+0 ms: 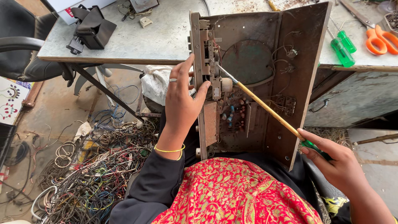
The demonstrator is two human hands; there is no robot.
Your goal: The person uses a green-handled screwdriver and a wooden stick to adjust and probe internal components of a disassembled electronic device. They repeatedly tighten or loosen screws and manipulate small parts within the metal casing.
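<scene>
An old open device chassis (290,83) of rusty brown metal stands upright on my lap, its inside facing me, with a circuit board (234,116), wires and a round speaker shape. My left hand (180,101), with a ring and a yellow bangle, grips the chassis's left side panel (198,54). My right hand (331,159) holds a long screwdriver (265,108) by its green handle; the yellow shaft runs up and left, and its tip touches the parts near the top of the left panel.
A pale worktable (157,37) lies beyond, with a black pouch (93,27), two green screwdrivers (342,47) and orange-handled scissors (379,39). A big tangle of scrap wires (87,174) covers the floor at left. A black chair (25,45) stands at far left.
</scene>
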